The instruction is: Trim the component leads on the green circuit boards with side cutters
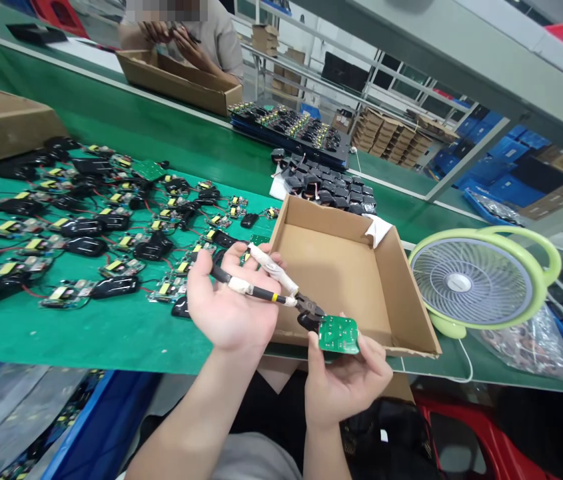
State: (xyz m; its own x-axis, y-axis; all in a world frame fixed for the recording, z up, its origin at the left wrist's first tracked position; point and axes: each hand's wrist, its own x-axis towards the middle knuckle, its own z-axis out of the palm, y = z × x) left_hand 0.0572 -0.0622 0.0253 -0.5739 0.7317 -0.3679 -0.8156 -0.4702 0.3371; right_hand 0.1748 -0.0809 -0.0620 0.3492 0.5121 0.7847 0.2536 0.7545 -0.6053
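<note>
1. Left hand (231, 307) grips the cutters (274, 283) by the handles.
2. Right hand (346, 380) pinches a green circuit board (338, 335), cutter tip touching it.
3. Both held before the cardboard box (341, 267) on the tabletop (111, 327).

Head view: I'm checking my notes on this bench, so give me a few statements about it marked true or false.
1. The left hand holds cutters with taped handles. True.
2. The right hand holds a red board. False: the board is green.
3. The cutter tips are at the board's edge. True.
4. The fan stands left of the box. False: it stands right of the box.
5. Many boards with black housings lie on the green mat. True.
</note>
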